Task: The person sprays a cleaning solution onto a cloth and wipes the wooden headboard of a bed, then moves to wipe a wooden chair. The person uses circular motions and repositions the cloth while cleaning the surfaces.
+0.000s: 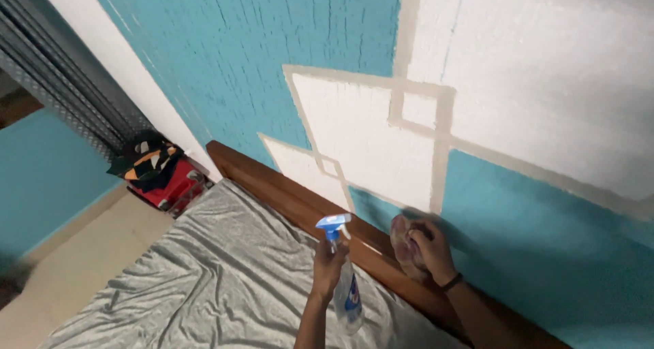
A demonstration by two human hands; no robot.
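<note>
Low in the frame's centre, the left hand (329, 264) is gripping a spray bottle (343, 281) by its neck, fingers curled around it, blue nozzle up. Just right of it, the right hand (430, 248) is pressing a bunched cloth (403, 248) against the teal wall (545, 254), above the wooden headboard (286, 192) and grey sheet (218, 274).

Dim indoor light, soft blur, hand shadow on wall (545, 267)
</note>
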